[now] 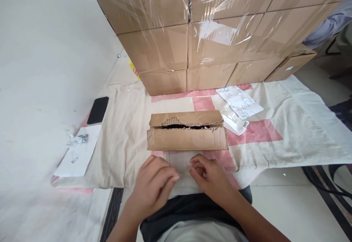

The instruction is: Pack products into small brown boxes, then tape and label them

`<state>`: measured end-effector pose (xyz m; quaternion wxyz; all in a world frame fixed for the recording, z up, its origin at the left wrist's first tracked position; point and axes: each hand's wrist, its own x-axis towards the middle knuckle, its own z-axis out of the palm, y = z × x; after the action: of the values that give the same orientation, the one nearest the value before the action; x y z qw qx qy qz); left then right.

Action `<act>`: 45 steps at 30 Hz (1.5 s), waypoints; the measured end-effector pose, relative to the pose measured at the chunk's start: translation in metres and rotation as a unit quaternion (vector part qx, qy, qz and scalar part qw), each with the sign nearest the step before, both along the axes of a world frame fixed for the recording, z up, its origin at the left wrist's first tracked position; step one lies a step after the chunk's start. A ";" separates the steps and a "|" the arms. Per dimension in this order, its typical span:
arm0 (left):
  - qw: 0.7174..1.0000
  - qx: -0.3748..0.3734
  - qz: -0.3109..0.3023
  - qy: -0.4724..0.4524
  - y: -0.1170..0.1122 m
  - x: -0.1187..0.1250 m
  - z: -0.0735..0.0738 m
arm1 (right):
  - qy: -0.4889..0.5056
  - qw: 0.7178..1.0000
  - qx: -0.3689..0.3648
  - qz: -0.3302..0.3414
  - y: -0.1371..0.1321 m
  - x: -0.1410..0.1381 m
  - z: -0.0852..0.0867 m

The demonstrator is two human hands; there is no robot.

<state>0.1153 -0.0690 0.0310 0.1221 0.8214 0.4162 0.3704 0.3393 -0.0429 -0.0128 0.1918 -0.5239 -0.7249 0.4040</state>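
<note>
A torn brown cardboard box (187, 139) lies in front of me, with a ragged dark slit between its top flaps. Just short of its near side is my left hand (156, 179), its fingers curled together and the thumb pressed along the index finger. My right hand (207, 174) faces it with the fingers bent in and the thumb close to the index finger. Both hands are apart from the box and from each other. Anything small between their fingertips is too faint to make out.
Stacked cartons (165, 51) under clear wrap stand behind the box. A white tape dispenser (235, 122) and a marked paper sheet (242, 104) lie to the right. Leftward are a black phone (98, 110) and white paper (79, 161) with small shiny pieces. A person's sleeve (327, 27) shows far right.
</note>
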 end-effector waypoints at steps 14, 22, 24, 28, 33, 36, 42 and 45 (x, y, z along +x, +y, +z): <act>0.969 -0.212 0.051 0.113 0.061 -0.064 0.059 | -0.209 0.903 0.359 0.110 0.067 -0.021 0.081; 0.966 -0.211 0.044 0.145 0.090 -0.059 0.061 | -0.239 0.900 0.342 0.127 0.069 -0.023 0.069; 0.965 -0.214 0.041 0.146 0.095 -0.059 0.063 | -0.238 0.900 0.342 0.130 0.071 -0.023 0.070; 0.963 -0.227 0.048 0.138 0.102 -0.059 0.063 | -0.235 0.900 0.343 0.129 0.073 -0.024 0.071; 0.962 -0.235 0.054 0.130 0.106 -0.059 0.058 | -0.224 0.903 0.344 0.125 0.072 -0.022 0.069; 0.963 -0.231 0.062 0.127 0.107 -0.058 0.057 | -0.212 0.906 0.345 0.123 0.072 -0.021 0.069; 0.962 -0.233 0.076 0.123 0.108 -0.057 0.055 | -0.207 0.907 0.346 0.120 0.072 -0.022 0.069; 0.960 -0.244 0.083 0.106 0.108 -0.060 0.051 | -0.211 0.907 0.345 0.121 0.072 -0.022 0.069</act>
<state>0.0555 0.0393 0.0823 0.2432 0.7635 0.5714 0.1773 0.3174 0.0295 0.0560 0.1526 -0.4062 -0.9005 0.0292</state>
